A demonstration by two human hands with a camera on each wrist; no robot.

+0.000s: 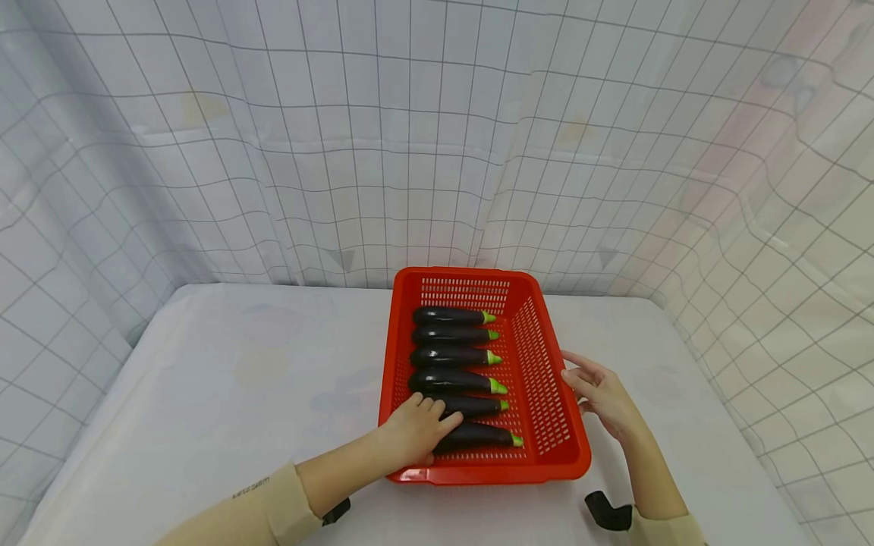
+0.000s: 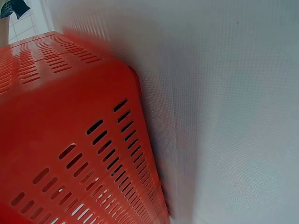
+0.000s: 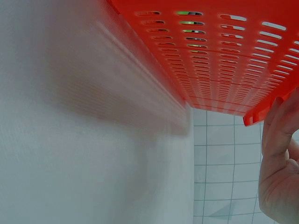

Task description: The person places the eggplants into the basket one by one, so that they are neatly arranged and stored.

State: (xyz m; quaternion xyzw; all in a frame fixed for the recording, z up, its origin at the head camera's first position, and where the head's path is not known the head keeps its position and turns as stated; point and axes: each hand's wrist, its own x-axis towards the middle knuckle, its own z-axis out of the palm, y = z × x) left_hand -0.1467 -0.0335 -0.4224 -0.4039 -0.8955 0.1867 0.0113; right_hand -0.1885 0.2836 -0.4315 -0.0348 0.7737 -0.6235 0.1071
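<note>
A red plastic basket (image 1: 478,474) with slotted walls holds several dark eggplants (image 1: 451,315) in a row, their green stem ends to the right. At its near left corner my left hand (image 1: 413,432) reaches inside over the blunt end of the nearest eggplant (image 1: 481,437), gripping it between thumb and fingers. The other fingers lie over the adjacent eggplant (image 1: 471,406) and hide its left end. Outside the right wall, my right hand (image 1: 608,394) rests loosely against the rim, fingers only slightly bent. In the right wrist view, the hand (image 3: 280,172) is beside the basket wall (image 3: 210,60).
The basket stands on a white-covered table (image 1: 273,364), toward its middle. White grid-patterned curtains (image 1: 444,152) close off the back and both sides. A black strap (image 1: 608,512) is at the right wrist. The left wrist view mostly shows the basket's outer wall (image 2: 60,116).
</note>
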